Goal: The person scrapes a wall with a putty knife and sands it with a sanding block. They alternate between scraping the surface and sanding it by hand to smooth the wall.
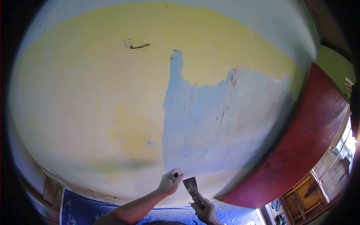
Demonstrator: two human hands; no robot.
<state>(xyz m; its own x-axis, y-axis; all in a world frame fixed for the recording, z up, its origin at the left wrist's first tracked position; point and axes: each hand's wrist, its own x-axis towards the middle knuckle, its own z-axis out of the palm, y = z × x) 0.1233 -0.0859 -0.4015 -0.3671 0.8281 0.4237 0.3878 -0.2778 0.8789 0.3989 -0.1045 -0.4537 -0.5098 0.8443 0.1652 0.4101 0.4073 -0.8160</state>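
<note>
In my closed left hand (168, 184), near the lower wall, is a handle with a dark round end (176, 175). The rest of that tool is hidden, so its kind does not show. My right hand (205, 210) grips a putty knife (191, 186) by its handle, with the stained flat blade pointing up and left. The two hands are apart. In front of them rises a wall (142, 105) with yellow and whitish paint and an uneven pale-blue patch (198, 105) above my hands.
A bent dark piece of metal (140, 46) sticks out of the upper wall. At the right leans a large red panel (292, 142). Blue printed sheeting (84, 210) lies below the wall. Wooden furniture (305, 195) and footwear (280, 218) are at lower right.
</note>
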